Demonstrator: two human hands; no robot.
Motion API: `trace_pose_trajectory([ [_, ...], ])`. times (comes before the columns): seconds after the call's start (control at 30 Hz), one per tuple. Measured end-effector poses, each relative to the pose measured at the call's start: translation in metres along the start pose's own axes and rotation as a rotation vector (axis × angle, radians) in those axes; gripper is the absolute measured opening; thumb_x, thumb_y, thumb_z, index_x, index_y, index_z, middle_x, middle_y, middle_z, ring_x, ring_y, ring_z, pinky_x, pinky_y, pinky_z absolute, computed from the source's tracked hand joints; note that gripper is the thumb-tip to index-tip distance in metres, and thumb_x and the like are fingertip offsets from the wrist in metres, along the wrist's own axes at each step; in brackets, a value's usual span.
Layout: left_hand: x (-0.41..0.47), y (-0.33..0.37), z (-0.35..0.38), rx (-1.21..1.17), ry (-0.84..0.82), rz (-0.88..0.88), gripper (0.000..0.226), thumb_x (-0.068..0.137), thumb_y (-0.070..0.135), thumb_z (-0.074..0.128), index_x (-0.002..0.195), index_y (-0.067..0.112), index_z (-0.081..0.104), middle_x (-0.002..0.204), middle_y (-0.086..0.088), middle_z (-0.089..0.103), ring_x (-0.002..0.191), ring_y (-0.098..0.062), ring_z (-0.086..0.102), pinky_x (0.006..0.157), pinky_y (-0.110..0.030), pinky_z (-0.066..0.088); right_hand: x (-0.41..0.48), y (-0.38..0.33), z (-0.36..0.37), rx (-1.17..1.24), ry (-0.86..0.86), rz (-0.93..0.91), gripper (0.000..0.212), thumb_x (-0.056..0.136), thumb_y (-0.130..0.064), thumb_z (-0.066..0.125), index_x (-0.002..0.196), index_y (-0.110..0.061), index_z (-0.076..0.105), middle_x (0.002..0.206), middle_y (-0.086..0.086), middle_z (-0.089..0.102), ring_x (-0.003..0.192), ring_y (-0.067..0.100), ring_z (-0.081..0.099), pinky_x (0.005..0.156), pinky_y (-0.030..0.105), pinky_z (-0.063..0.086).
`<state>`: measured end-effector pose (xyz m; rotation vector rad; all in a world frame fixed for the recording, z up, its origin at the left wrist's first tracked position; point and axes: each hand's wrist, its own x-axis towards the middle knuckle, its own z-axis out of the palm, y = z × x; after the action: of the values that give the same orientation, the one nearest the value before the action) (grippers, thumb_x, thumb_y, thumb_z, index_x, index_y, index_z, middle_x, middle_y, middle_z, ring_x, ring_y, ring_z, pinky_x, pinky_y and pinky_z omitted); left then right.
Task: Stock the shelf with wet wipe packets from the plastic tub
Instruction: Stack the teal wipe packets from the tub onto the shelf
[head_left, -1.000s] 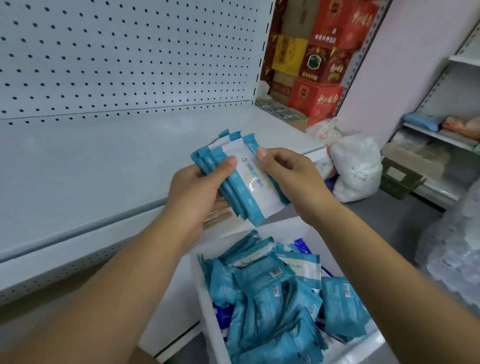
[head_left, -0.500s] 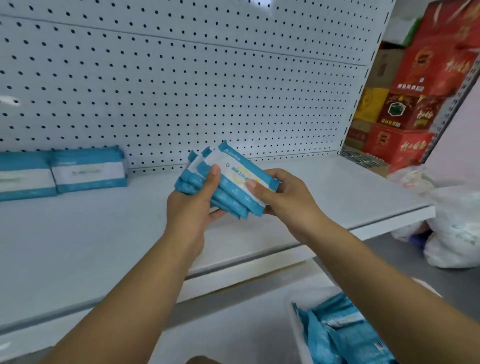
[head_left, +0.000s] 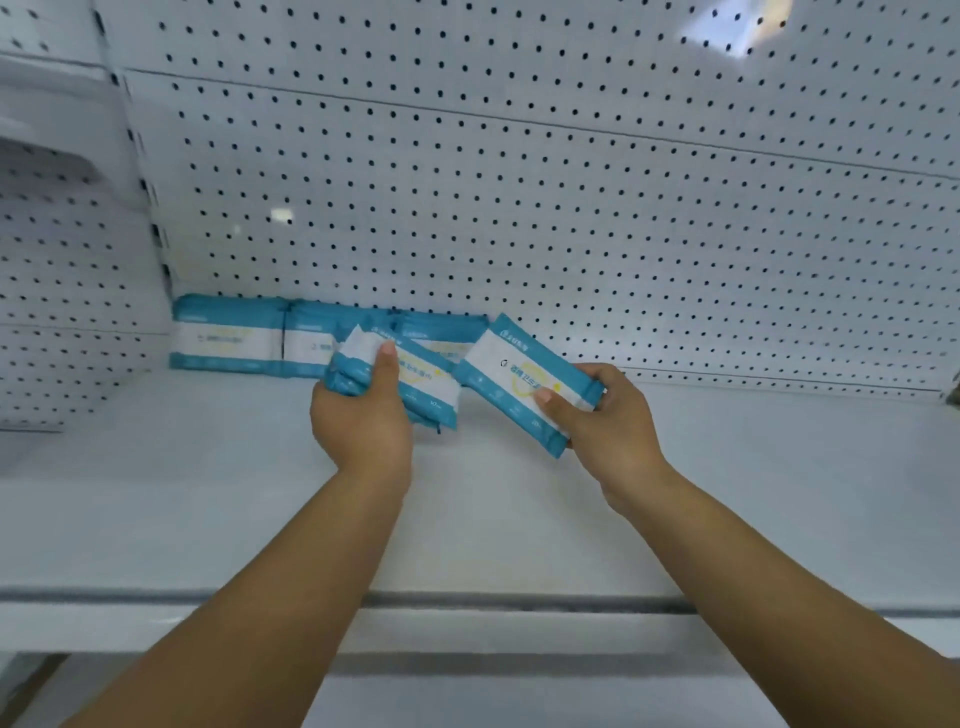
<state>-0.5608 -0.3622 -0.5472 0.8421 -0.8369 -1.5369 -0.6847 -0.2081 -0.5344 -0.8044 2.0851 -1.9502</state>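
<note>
Wet wipe packet (head_left: 524, 382) pinched in right hand (head_left: 608, 415), thumb on its face, tilted, held above the shelf (head_left: 519, 509). Just left of it, left hand (head_left: 363, 415) grips a stack of packets (head_left: 423, 387), thumb on top. Small gap between the two. Behind both, a row of packets (head_left: 228, 338) stands upright against the pegboard (head_left: 519, 208), back-left of shelf.

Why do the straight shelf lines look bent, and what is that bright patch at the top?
Head view: the wide-angle lens bows the pegboard seams and the shelf edge; the patch is reflected glare; the back-row packets look soft, while the packet in the right hand is sharper.
</note>
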Motion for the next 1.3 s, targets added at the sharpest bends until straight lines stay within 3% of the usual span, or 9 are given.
trace_pose_trajectory([
  [0.1,0.039,0.011,-0.012,0.035,0.108,0.064,0.032,0.077,0.046,0.085,0.091,0.036,0.058,0.097,0.01,0.069,0.092,-0.017,0.072,0.081,-0.045,0.062,0.011,0.0,0.026,-0.086,0.03,-0.07,0.03,0.086,-0.02,0.079,0.106,-0.025,0.057,0.102,-0.01,0.066,0.086,0.008,0.066,0.059,0.018,0.055],
  [0.23,0.068,0.013,-0.028,-0.042,0.127,0.106,0.035,0.077,0.043,0.086,0.102,0.033,0.063,0.104,0.008,0.073,0.092,-0.015,0.074,0.08,-0.045,0.063,0.032,0.007,0.058,-0.19,0.056,-0.133,0.031,0.087,-0.021,0.078,0.109,-0.021,0.056,0.106,-0.003,0.067,0.091,0.016,0.065,0.075,0.031,0.057],
  [0.33,0.067,0.012,-0.029,-0.137,0.053,0.099,0.04,0.084,0.031,0.083,0.118,0.026,0.064,0.11,0.006,0.073,0.092,-0.011,0.075,0.076,-0.041,0.064,0.046,0.007,0.077,-0.222,0.034,-0.166,0.027,0.089,-0.017,0.075,0.108,-0.017,0.056,0.099,-0.006,0.062,0.083,0.01,0.06,0.06,0.01,0.047],
  [0.4,0.066,0.012,-0.03,-0.18,0.055,0.099,0.043,0.085,0.029,0.082,0.123,0.023,0.064,0.112,0.005,0.073,0.093,-0.01,0.075,0.076,-0.042,0.064,0.056,0.005,0.088,-0.24,0.021,-0.187,0.026,0.091,-0.014,0.072,0.109,-0.016,0.053,0.093,-0.012,0.056,0.078,0.002,0.055,0.055,0.004,0.041],
  [0.63,0.08,0.01,-0.034,-0.199,0.204,0.123,0.025,0.085,0.036,0.081,0.1,0.038,0.061,0.106,0.01,0.072,0.093,-0.009,0.073,0.083,-0.043,0.062,0.085,0.001,0.108,-0.238,-0.047,-0.204,0.019,0.096,-0.018,0.066,0.108,-0.019,0.051,0.107,-0.004,0.059,0.092,0.011,0.059,0.056,0.005,0.044],
  [0.87,0.091,0.003,-0.034,-0.144,0.21,0.136,0.027,0.082,0.039,0.083,0.096,0.039,0.06,0.104,0.01,0.072,0.092,-0.011,0.074,0.083,-0.044,0.062,0.079,0.035,0.107,-0.251,-0.099,-0.225,0.023,0.094,-0.015,0.068,0.113,-0.017,0.055,0.107,-0.002,0.064,0.086,-0.007,0.056,0.063,-0.001,0.04],
  [1.03,0.091,0.0,-0.033,-0.08,0.177,0.137,0.028,0.081,0.04,0.083,0.097,0.04,0.059,0.106,0.01,0.072,0.093,-0.012,0.074,0.084,-0.044,0.062,0.086,0.041,0.104,-0.311,-0.06,-0.261,0.029,0.089,-0.019,0.075,0.107,-0.024,0.053,0.103,-0.003,0.064,0.085,0.009,0.059,0.064,0.005,0.043],
  [1.17,0.088,0.003,-0.032,-0.075,0.145,0.126,0.028,0.082,0.037,0.083,0.096,0.04,0.059,0.106,0.01,0.072,0.093,-0.012,0.074,0.085,-0.044,0.062,0.098,0.046,0.107,-0.367,0.032,-0.275,0.039,0.079,-0.03,0.083,0.101,-0.026,0.051,0.099,-0.002,0.063,0.09,0.018,0.06,0.075,0.033,0.05],
  [1.3,0.08,0.007,-0.03,-0.049,0.112,0.119,0.032,0.083,0.035,0.082,0.106,0.038,0.058,0.108,0.01,0.071,0.093,-0.01,0.073,0.084,-0.043,0.062,0.101,0.044,0.108,-0.397,0.104,-0.27,0.046,0.074,-0.035,0.087,0.097,-0.023,0.049,0.082,-0.01,0.048,0.07,0.007,0.046,0.061,0.027,0.037],
])
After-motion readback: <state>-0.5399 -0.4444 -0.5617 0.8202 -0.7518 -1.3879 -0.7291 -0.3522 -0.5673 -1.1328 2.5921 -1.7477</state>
